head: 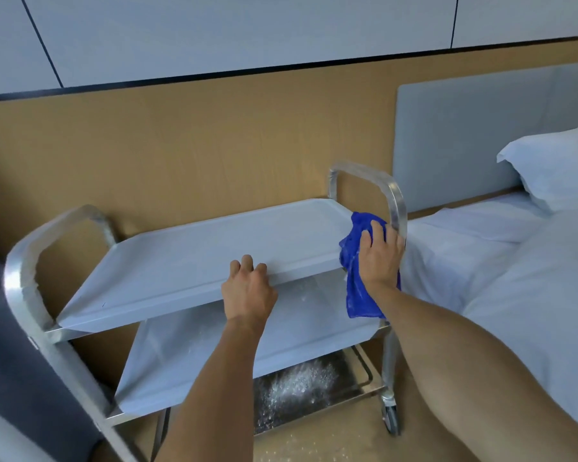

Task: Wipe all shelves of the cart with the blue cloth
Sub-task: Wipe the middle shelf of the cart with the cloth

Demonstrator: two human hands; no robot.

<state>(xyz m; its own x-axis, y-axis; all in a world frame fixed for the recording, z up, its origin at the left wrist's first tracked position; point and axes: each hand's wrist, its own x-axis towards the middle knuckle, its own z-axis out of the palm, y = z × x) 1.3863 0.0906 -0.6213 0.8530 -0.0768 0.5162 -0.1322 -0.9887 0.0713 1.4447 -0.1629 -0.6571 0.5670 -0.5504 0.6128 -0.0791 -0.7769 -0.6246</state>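
Observation:
A steel cart stands against the wooden wall with three shelves: a pale top shelf point(194, 248), a middle shelf point(281, 331) and a dark bottom shelf point(301, 398) dusted with white powder. My left hand point(247, 291) grips the front edge of the top shelf, fingers curled over the rim. My right hand point(379, 255) presses the blue cloth point(357, 291) against the top shelf's right front corner, fingers spread over it. Part of the cloth hangs down past the shelf edge.
The cart's right handle point(394, 198) rises just behind my right hand. A bed with white sheets point(514, 295) and a pillow point(558, 168) stands right beside the cart. A dark grey object point(10, 361) sits at the left. White powder lies on the floor point(301, 445).

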